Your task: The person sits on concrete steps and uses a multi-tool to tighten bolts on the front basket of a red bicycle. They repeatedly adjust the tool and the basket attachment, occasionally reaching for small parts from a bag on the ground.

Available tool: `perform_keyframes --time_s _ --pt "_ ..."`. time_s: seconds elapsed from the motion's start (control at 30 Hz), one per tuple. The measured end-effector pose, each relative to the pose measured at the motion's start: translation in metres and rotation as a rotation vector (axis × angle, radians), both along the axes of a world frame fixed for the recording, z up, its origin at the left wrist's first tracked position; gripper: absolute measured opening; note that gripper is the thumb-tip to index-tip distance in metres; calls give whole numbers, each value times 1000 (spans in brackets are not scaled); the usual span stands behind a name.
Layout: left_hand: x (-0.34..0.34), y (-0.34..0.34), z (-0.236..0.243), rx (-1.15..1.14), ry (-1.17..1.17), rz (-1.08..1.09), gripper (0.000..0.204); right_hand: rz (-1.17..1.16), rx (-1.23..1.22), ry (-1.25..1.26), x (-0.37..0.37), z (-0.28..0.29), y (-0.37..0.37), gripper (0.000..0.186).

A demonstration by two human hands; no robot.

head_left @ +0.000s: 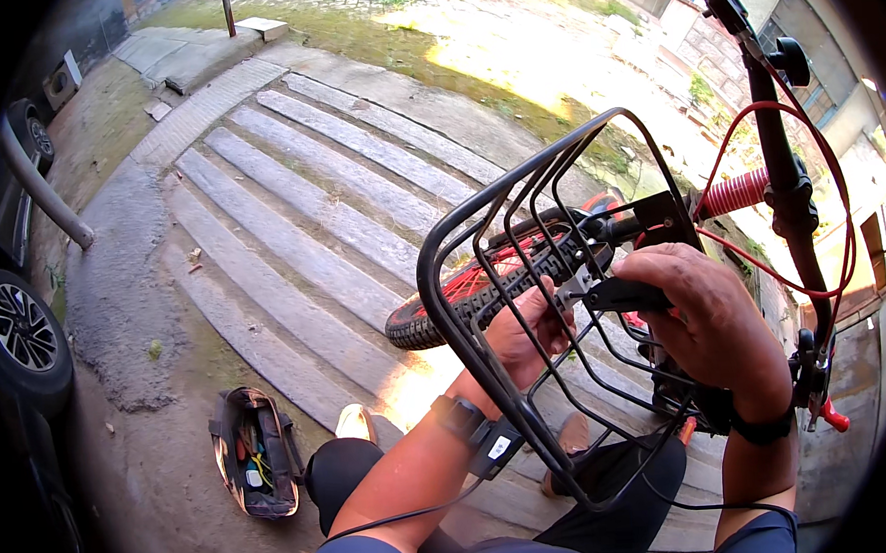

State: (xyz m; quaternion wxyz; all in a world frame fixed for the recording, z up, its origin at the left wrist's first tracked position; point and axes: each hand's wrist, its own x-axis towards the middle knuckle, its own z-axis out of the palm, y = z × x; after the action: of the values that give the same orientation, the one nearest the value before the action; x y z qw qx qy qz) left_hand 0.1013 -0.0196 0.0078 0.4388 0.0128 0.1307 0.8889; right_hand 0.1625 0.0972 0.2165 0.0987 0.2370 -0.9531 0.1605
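Observation:
A black wire basket (519,197) is fixed at the front of a bicycle, in front of its handlebar (779,149). My right hand (710,308) is closed round a black-handled tool (624,295), whose tip points left at a small silver metal bracket (576,286) by the basket's wires. Reaching in among the wires, my left hand (524,334) has its fingers closed at that bracket. Whether it grips the bracket or only steadies it is partly hidden. Beyond and below the basket lies the knobby front tyre (416,328) with red spokes.
On the ground at lower left sits an open tool bag (255,455) with several tools inside. A parked car's wheel (25,328) and a bent grey pole (46,187) are at the far left. Red cables (845,205) loop near the handlebar. Stone strips (310,218) pave the ground.

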Motion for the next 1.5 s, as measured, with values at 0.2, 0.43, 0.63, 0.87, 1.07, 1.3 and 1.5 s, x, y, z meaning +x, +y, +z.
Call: perform_keyframes --time_s 0.2,0.43,0.63,0.87,1.07,1.3,1.5 --pt "-4 6 -18 69 9 43 22 7 -1 10 -1 -5 4 41" --pt "-15 -19 -1 -185 -23 225 17 32 69 -2 1 -6 11 51" --pt "-44 -58 3 -333 75 436 10 1 45 -33 3 -8 11 48" --pt "-114 -179 27 -537 315 747 12 -86 26 -66 4 -9 7 50" --pt "-106 -260 -56 -1222 471 518 14 -116 59 -47 4 -13 13 49" --pt "-57 -297 -200 -1541 262 276 11 -185 -5 -146 14 -9 35 48" --pt "-4 -316 -304 -1686 170 167 14 -141 4 -142 15 -13 39 46"
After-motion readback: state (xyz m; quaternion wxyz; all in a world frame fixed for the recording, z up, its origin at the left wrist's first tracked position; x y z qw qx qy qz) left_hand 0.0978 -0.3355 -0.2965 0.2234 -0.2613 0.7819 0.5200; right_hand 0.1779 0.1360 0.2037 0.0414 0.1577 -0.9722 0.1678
